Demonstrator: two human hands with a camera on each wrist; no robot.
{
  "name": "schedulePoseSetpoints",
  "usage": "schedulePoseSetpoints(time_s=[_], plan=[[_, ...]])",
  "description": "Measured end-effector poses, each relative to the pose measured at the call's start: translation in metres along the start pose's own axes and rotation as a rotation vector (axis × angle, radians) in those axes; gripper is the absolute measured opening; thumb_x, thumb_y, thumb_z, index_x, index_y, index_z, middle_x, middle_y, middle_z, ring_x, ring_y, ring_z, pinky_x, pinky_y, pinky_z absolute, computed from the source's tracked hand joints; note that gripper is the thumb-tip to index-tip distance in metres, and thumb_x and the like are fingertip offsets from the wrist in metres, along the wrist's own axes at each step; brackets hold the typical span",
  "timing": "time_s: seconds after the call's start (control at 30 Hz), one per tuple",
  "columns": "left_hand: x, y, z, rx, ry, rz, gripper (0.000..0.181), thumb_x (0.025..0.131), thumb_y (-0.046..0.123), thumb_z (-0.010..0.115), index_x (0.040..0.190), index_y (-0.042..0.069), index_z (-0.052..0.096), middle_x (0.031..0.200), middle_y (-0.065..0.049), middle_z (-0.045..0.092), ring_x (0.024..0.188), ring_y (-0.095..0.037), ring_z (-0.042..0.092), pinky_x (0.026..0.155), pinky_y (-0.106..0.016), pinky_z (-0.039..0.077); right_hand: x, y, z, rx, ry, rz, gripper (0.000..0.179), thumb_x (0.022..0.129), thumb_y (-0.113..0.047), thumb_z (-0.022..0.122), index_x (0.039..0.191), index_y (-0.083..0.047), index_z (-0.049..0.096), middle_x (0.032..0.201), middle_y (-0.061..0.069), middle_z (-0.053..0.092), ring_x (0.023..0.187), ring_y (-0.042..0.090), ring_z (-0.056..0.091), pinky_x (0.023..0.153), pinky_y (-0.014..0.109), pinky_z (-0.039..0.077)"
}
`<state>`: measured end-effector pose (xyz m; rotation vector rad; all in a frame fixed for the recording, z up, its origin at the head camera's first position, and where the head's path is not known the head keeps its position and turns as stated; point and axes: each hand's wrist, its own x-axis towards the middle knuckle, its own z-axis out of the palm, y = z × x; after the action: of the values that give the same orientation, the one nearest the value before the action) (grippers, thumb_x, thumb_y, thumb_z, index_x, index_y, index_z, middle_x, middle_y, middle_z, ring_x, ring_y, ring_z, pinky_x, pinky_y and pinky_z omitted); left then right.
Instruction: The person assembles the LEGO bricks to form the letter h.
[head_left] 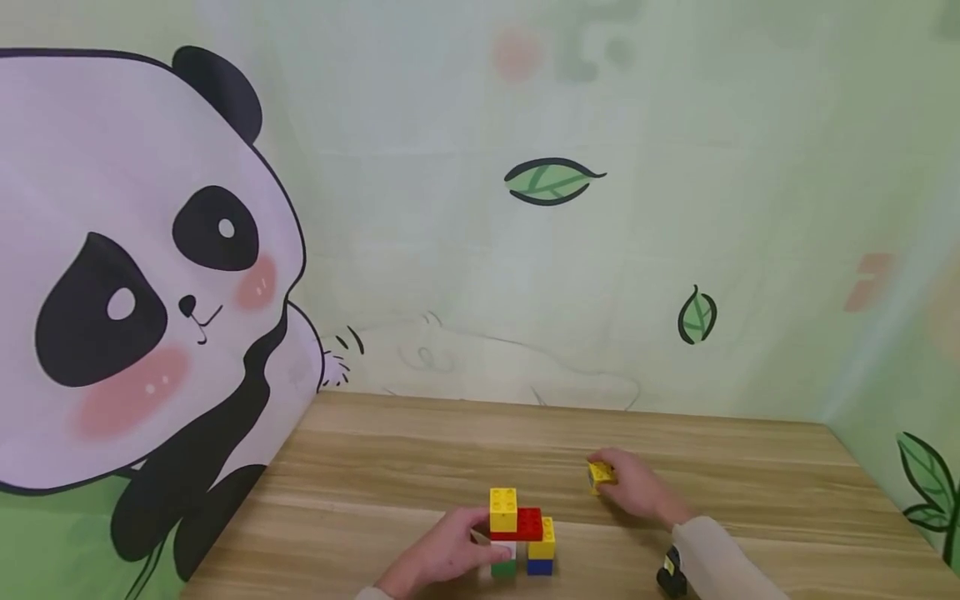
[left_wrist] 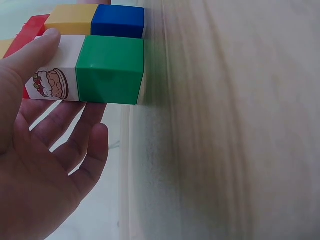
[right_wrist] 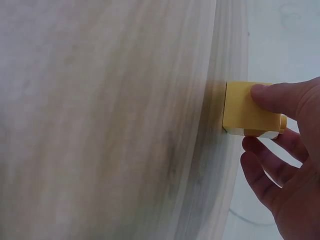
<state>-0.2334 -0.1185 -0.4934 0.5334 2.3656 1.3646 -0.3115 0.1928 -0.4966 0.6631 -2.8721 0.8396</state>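
Observation:
In the head view a small structure of toy building bricks stands on the table. One column has a green brick [left_wrist: 111, 70] under a white brick [left_wrist: 56, 75] printed with a cake. Beside it, a yellow brick [head_left: 542, 537] sits on a blue brick [head_left: 540, 567]. A red brick [head_left: 529, 523] bridges both columns, and another yellow brick [head_left: 503, 510] tops the left side. My left hand [head_left: 450, 546] holds the left column, thumb over the white brick. Farther back to the right, my right hand [head_left: 633, 485] pinches a separate yellow brick [right_wrist: 245, 107] with a printed side, down at the tabletop.
A small black object [head_left: 672, 575] with a yellowish patch is beside the right sleeve [head_left: 723, 558]. The wood-grain table [head_left: 420, 450] ends at a backdrop [head_left: 450, 208] printed with a panda [head_left: 150, 167] and leaves.

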Motion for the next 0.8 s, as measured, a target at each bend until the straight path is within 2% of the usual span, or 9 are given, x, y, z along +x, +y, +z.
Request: schedulePoseSetpoints(time_s=[0.33, 0.8], plan=[[-0.001, 0.002, 0.0, 0.008, 0.008, 0.013, 0.031, 0.081, 0.034, 0.075, 0.11, 0.025, 0.066, 0.097, 0.011, 0.065, 0.086, -0.012, 0.057, 0.077, -0.034, 0.05, -0.011, -0.01, -0.007, 0.003, -0.033, -0.086, 0.037, 0.082, -0.004, 0.071, 0.117, -0.001, 0.06, 0.119, 0.015, 0.06, 0.111, 0.033, 0.054, 0.094, 0.05, 0.042], [0.0, 0.001, 0.001, 0.004, 0.004, 0.017, 0.032, 0.081, 0.036, 0.074, 0.111, 0.026, 0.066, 0.098, 0.011, 0.065, 0.088, -0.011, 0.057, 0.078, -0.035, 0.05, -0.024, -0.047, -0.024, -0.01, -0.083, -0.148, 0.041, 0.086, -0.018, 0.07, 0.122, -0.005, 0.059, 0.122, 0.009, 0.059, 0.113, 0.031, 0.053, 0.094, 0.049, 0.043]])
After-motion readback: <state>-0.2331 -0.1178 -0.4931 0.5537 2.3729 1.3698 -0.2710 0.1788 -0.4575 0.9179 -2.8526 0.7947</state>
